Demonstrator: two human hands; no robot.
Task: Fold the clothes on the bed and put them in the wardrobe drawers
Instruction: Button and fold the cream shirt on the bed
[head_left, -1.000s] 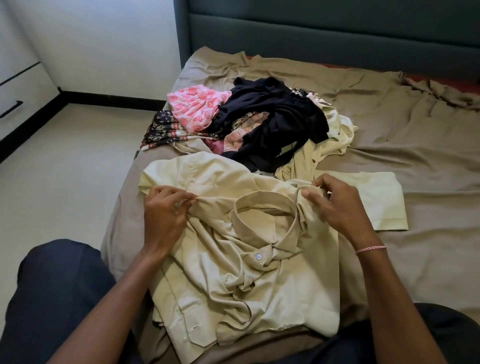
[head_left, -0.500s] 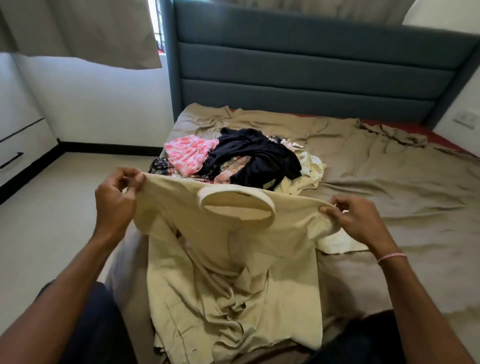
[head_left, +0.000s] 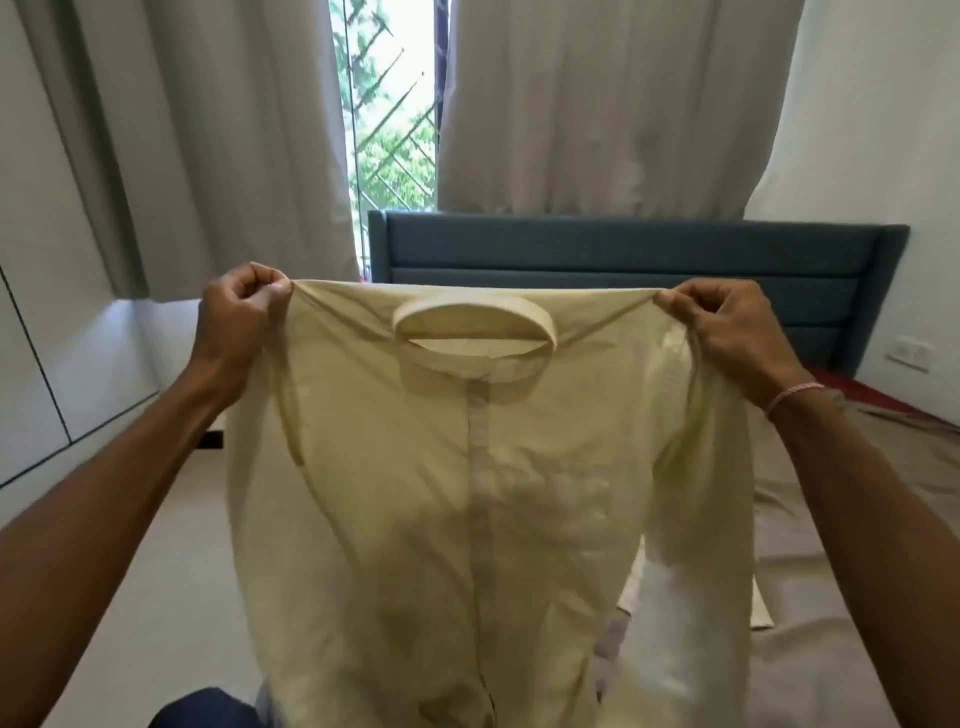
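Note:
A cream collared shirt (head_left: 467, 493) hangs full length in front of me, spread wide and held up by its shoulders. My left hand (head_left: 236, 317) pinches the left shoulder and my right hand (head_left: 727, 327) pinches the right shoulder, both at about headboard height. The collar forms a loop at the top middle. The shirt hides the pile of other clothes on the bed (head_left: 831, 597), whose tan sheet shows at the right.
A grey-blue headboard (head_left: 623, 260) stands behind the shirt, with grey curtains (head_left: 597, 104) and a window gap above it. White wardrobe panels (head_left: 36, 364) line the left wall. Pale floor lies between wardrobe and bed. A wall socket (head_left: 906, 354) sits at the right.
Both hands have lifted the shirt off the bed and pulled its shoulders apart, so it now hangs stretched out. My view has tilted up toward the window.

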